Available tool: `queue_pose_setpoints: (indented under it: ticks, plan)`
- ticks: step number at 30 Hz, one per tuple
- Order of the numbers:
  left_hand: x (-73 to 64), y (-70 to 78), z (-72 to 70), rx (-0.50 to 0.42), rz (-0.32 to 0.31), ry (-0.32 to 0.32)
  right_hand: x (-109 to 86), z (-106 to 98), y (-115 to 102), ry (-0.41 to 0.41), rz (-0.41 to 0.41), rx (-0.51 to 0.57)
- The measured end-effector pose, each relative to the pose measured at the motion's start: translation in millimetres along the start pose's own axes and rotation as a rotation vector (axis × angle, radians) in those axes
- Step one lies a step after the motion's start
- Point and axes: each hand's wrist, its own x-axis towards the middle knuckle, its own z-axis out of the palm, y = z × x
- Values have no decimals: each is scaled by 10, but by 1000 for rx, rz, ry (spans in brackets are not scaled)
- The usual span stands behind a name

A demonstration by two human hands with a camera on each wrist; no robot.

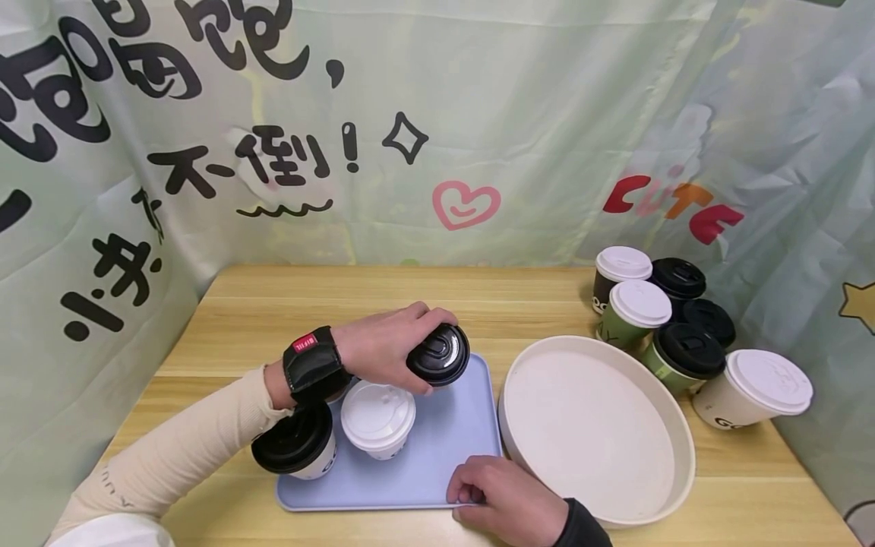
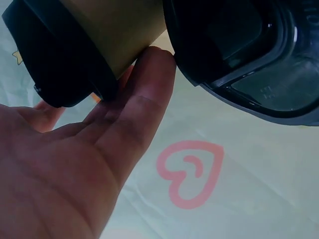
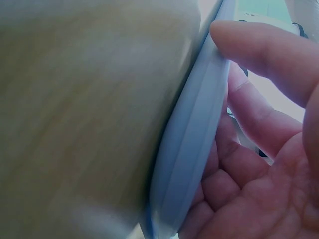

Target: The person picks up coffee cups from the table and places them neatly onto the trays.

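Note:
My left hand [image 1: 386, 346] grips a paper cup by its black lid [image 1: 439, 355], over the back right part of a blue tray [image 1: 444, 448]. In the left wrist view the cup's brown body [image 2: 124, 30] shows beside my fingers. On the tray stand a white cup with a white lid [image 1: 378, 416] and, at its left edge, a white cup with a large black lid [image 1: 294, 441]. Another cup is mostly hidden behind my left wrist. My right hand [image 1: 509, 497] pinches the tray's near right corner, the thumb [image 3: 249, 42] against its rim.
A round cream tray [image 1: 595, 425] lies right of the blue one, close beside it. Several lidded cups crowd the table's back right, among them a green cup with a white lid [image 1: 634, 313] and a tilted white cup [image 1: 752, 389]. A printed curtain [image 1: 533, 114] encloses the table [image 1: 328, 304].

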Motion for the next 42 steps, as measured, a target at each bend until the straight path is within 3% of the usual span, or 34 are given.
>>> queue_pose_setpoints:
  ticks: [7,21,31,37,42]
  plan:
    - [19,-16,1,-1,1,-13,8,-6,1,-17,27,18]
    - [120,6,6,-8,10,-56,-7,-3,6,6,-10,6]
    - [216,-38,10,31,3,-72,4,-8,-1,-3,2,4]
    - [249,-70,7,6,18,-91,2,-8,-11,7,-18,1]
    - [278,-103,6,3,-7,-103,10,-13,-16,-15,14,19]
